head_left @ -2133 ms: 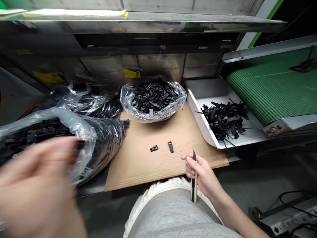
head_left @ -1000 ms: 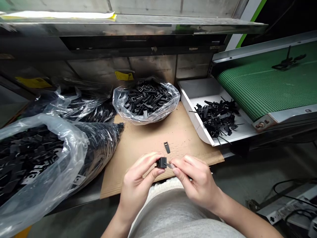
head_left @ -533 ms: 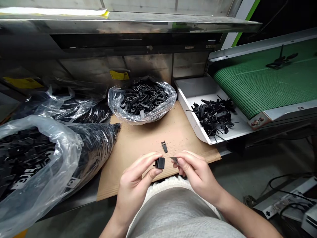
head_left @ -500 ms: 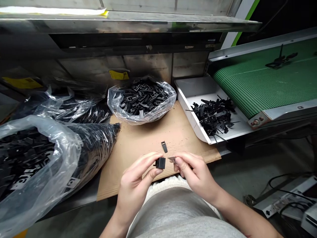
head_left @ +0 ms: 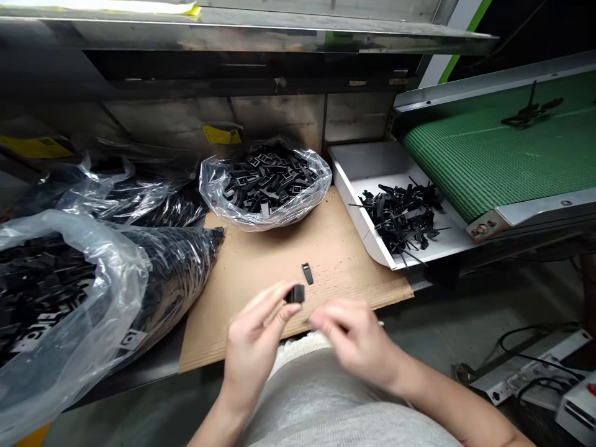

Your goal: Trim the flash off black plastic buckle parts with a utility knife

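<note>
My left hand (head_left: 258, 326) pinches a small black plastic block (head_left: 295, 293) between thumb and fingers, raised over the front of the cardboard sheet (head_left: 261, 261). To its right, my right hand (head_left: 356, 332) is blurred, with its fingers closed. The thin blade-like piece it held is hidden or smeared now; a small pale tip (head_left: 381, 323) pokes out beside the knuckles. A gap separates the two hands. Just beyond the block, a single flat black clip (head_left: 307, 273) with a square opening lies on the cardboard.
A clear bag (head_left: 212, 186) of black clips stands behind. Large bags (head_left: 125, 267) of black parts fill the left side. At the right, a white tray (head_left: 363, 230) holds tangled black parts below a green conveyor belt (head_left: 503, 149). A metal shelf (head_left: 261, 38) crosses the back.
My right hand has turned, and the thin piece no longer shows at its fingertips. The block in my left hand has tilted and moved slightly up and left. The loose clip remains on the cardboard.
</note>
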Demonstrator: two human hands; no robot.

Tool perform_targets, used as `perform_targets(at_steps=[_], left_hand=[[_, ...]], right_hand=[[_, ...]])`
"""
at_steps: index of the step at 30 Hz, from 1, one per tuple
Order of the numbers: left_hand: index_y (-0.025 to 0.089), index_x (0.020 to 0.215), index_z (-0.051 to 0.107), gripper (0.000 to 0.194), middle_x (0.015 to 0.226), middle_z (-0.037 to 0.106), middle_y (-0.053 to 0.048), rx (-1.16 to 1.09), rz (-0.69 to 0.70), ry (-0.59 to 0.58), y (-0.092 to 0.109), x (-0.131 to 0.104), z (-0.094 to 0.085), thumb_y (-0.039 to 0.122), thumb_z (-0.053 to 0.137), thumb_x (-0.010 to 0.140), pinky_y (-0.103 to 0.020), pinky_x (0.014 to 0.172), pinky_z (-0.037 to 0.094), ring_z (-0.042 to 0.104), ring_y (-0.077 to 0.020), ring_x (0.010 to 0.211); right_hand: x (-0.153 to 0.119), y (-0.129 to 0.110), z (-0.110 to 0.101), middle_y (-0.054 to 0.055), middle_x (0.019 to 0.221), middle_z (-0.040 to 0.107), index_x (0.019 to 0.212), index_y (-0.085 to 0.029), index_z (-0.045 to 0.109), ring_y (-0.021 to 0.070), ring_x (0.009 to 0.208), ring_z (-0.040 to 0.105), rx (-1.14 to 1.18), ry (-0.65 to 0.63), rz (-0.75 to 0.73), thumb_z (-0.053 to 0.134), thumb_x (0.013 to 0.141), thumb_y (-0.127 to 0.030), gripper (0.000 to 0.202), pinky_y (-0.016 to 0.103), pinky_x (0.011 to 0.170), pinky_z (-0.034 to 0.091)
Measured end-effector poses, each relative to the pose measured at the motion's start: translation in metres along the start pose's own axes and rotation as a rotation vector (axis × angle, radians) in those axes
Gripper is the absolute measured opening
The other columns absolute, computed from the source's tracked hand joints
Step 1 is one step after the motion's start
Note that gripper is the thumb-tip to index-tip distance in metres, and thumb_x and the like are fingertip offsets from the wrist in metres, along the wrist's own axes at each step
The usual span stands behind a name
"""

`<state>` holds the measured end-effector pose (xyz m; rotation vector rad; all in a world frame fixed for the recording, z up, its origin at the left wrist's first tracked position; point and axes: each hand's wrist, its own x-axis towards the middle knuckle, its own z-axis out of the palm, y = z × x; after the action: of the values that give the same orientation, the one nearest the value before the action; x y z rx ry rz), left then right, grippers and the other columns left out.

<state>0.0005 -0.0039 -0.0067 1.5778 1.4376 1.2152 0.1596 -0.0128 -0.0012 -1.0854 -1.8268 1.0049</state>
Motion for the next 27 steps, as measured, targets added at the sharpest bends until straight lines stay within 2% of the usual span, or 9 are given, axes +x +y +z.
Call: perform_targets(at_steps=[2, 4, 7, 11, 14, 16, 21, 24, 27], left_hand=[[0.026, 0.090, 0.069, 0.021, 0.096, 0.069, 0.001, 0.001, -0.081, 0.073, -0.002, 0.004, 0.001, 0.027, 0.067, 0.070, -0.024, 0.085, 0.047, 0.061, -0.0159, 0.091], [0.026, 0.089, 0.069, 0.022, 0.096, 0.069, 0.000, -0.016, -0.113, 0.064, -0.004, 0.008, 0.001, 0.029, 0.068, 0.068, -0.027, 0.086, 0.046, 0.061, -0.0173, 0.092], [0.026, 0.087, 0.070, 0.019, 0.094, 0.068, 0.000, -0.081, -0.097, -0.040, -0.003, 0.010, 0.002, 0.028, 0.067, 0.068, -0.026, 0.083, 0.046, 0.060, -0.0172, 0.090], [0.024, 0.083, 0.071, 0.017, 0.081, 0.062, -0.002, -0.175, -0.019, -0.162, -0.002, 0.011, -0.001, 0.028, 0.068, 0.068, -0.024, 0.071, 0.046, 0.056, -0.0157, 0.079], [0.021, 0.083, 0.071, 0.021, 0.062, 0.056, 0.000, -0.218, -0.128, -0.260, -0.003, 0.012, -0.006, 0.032, 0.069, 0.065, -0.023, 0.055, 0.044, 0.049, -0.0111, 0.056], [0.018, 0.089, 0.068, 0.025, 0.057, 0.056, 0.001, -0.300, -0.244, -0.305, -0.001, 0.011, -0.007, 0.036, 0.065, 0.070, -0.024, 0.055, 0.044, 0.049, -0.0108, 0.051], [0.020, 0.086, 0.053, 0.018, 0.077, 0.066, -0.003, -0.582, -0.318, -0.207, 0.009, 0.008, 0.002, 0.036, 0.055, 0.079, -0.025, 0.057, 0.047, 0.058, -0.0135, 0.061], [0.021, 0.102, 0.052, 0.030, 0.076, 0.067, -0.001, -0.494, -0.372, -0.174, 0.012, 0.006, 0.004, 0.023, 0.063, 0.074, -0.024, 0.060, 0.049, 0.060, -0.0123, 0.061], [0.017, 0.089, 0.062, 0.023, 0.082, 0.068, -0.003, -0.330, -0.348, -0.126, 0.011, 0.004, 0.002, 0.025, 0.067, 0.069, -0.026, 0.069, 0.051, 0.062, -0.0144, 0.068]], right_hand=[[-0.002, 0.001, -0.001, -0.002, 0.057, 0.050, 0.064, -0.016, 0.056, 0.0094, 0.054, 0.046, 0.068, -0.032, 0.022, 0.045, 0.086, -0.020, 0.025, 0.022, 0.053, 0.034], [0.001, 0.003, -0.003, -0.004, 0.054, 0.045, 0.065, -0.017, 0.055, 0.0085, 0.050, 0.042, 0.167, 0.045, 0.115, 0.044, 0.087, -0.024, 0.025, 0.021, 0.050, 0.033], [0.012, 0.006, -0.007, -0.005, 0.057, 0.042, 0.070, -0.017, 0.052, 0.0079, 0.052, 0.040, 0.278, 0.139, 0.242, 0.049, 0.084, -0.032, 0.021, 0.020, 0.049, 0.032], [0.032, 0.013, -0.009, -0.005, 0.062, 0.042, 0.070, -0.017, 0.047, 0.0076, 0.056, 0.040, 0.347, 0.072, 0.276, 0.059, 0.076, -0.034, 0.021, 0.019, 0.053, 0.033], [0.038, 0.023, -0.012, -0.007, 0.057, 0.038, 0.071, -0.017, 0.046, 0.0061, 0.049, 0.035, 0.402, 0.135, 0.311, 0.054, 0.080, -0.033, 0.020, 0.019, 0.047, 0.031], [0.033, 0.026, -0.013, -0.006, 0.058, 0.040, 0.074, -0.017, 0.048, 0.0063, 0.047, 0.036, 0.388, 0.155, 0.314, 0.050, 0.083, -0.033, 0.019, 0.019, 0.045, 0.031], [0.010, 0.019, -0.006, 0.001, 0.067, 0.056, 0.081, -0.016, 0.061, 0.0115, 0.060, 0.051, 0.007, 0.209, 0.086, 0.043, 0.087, -0.022, 0.020, 0.023, 0.055, 0.040], [0.001, 0.011, -0.001, 0.005, 0.072, 0.063, 0.091, -0.014, 0.063, 0.0144, 0.066, 0.057, -0.235, 0.270, -0.087, 0.044, 0.087, -0.016, 0.019, 0.026, 0.061, 0.044], [-0.001, 0.009, 0.001, 0.008, 0.079, 0.067, 0.095, -0.013, 0.062, 0.0163, 0.072, 0.060, -0.356, 0.301, -0.213, 0.047, 0.085, -0.012, 0.018, 0.028, 0.066, 0.046]])
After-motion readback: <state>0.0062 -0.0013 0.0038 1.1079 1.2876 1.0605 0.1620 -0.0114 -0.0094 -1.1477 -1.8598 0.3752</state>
